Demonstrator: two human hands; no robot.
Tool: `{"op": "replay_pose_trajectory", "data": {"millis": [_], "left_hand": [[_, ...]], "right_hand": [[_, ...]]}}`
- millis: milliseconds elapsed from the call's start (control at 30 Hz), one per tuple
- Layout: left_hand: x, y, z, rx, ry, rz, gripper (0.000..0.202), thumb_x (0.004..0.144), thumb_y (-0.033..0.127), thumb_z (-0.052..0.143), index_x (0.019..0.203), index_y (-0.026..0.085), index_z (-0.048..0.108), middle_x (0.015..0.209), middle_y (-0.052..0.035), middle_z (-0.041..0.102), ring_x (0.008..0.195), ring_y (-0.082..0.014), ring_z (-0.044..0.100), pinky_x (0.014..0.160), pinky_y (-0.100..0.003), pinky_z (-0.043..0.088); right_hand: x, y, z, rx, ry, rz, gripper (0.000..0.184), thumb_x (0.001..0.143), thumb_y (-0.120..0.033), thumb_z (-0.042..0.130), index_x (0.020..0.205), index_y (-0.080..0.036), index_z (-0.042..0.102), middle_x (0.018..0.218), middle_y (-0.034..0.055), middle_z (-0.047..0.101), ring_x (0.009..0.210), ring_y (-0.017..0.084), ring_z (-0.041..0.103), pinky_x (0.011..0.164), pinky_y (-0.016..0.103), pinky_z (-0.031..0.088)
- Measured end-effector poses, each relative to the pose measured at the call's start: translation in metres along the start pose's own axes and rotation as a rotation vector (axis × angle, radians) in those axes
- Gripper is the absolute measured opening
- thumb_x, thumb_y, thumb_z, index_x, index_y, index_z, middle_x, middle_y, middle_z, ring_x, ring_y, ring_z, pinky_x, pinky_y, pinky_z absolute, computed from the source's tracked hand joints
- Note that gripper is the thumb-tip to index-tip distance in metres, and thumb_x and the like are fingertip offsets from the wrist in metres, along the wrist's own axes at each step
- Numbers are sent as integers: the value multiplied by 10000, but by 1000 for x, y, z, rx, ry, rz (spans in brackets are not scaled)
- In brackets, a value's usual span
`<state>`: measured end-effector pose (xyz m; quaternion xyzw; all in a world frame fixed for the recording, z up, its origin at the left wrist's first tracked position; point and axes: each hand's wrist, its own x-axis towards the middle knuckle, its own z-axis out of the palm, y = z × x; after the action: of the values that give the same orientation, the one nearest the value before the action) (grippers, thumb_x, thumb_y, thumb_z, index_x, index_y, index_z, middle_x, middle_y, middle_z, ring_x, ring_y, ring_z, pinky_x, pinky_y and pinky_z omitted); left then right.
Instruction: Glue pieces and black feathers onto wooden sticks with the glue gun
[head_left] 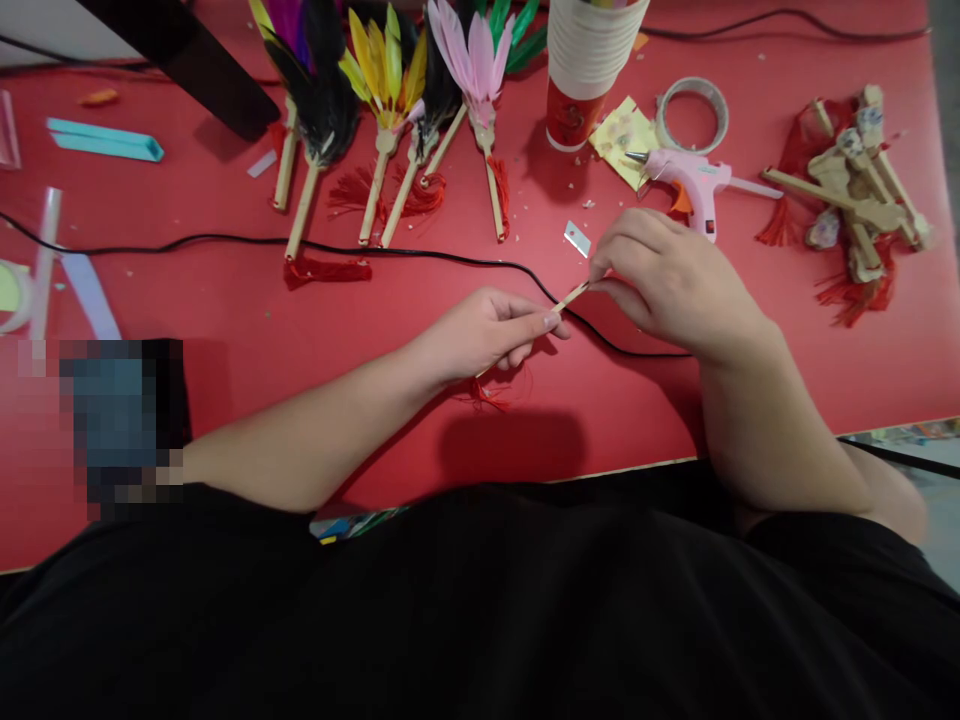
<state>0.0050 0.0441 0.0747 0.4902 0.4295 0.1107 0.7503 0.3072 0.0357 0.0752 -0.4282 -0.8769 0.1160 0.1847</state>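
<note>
Wooden and thin, a stick (570, 296) is pinched at one end by the fingertips of the right hand (667, 285) and at the other by the closed left hand (487, 335). Red tassel threads (491, 392) are seen just under the left grip. A black cable (600, 340) is crossed directly beneath the stick. A pink glue gun (694, 185) is laid just beyond the right grip, feathered sticks (390, 100) well beyond the left.

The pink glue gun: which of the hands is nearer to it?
Right. The right hand pinches a thin stick just beside the glue gun; the left hand grips the stick's other end, farther to the left.
</note>
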Motion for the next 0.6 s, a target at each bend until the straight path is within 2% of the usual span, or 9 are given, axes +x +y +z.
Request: {"op": "replay_pose_trajectory", "data": {"millis": [133,300,500,600], "left_hand": [[-2,6,-1,66,-5,-32,421,1127,549,965,1130,128,964,551,43,597,462,-89,506,491,-197,426],[-3,11,-3,92,14,-36,409,1144,537,947,1134,128,954,551,44,594,454,-90,510,486,-196,412],[-1,9,-5,-7,-9,5,353,1159,477,937,1098,129,947,533,58,560,446,-71,446,509,-187,442],[0,8,-7,-45,-33,23,349,1155,471,941,1081,130,943,523,67,533,439,-58,399,507,-177,417]], "right_hand": [[1,-5,-5,-20,-60,-15,296,1305,-385,565,1280,-254,829,1292,147,841,1192,365,812,1014,528,678],[-1,2,1,28,23,10,293,1301,-415,606,1265,-316,880,1314,91,866,1262,367,827,1149,591,667],[-4,18,12,93,89,-11,258,1287,-448,650,1273,-341,884,1306,83,873,1242,364,834,1175,623,688],[-3,24,15,133,110,-37,245,1270,-447,660,1296,-350,883,1293,93,866,1271,383,831,1213,662,687]]}}
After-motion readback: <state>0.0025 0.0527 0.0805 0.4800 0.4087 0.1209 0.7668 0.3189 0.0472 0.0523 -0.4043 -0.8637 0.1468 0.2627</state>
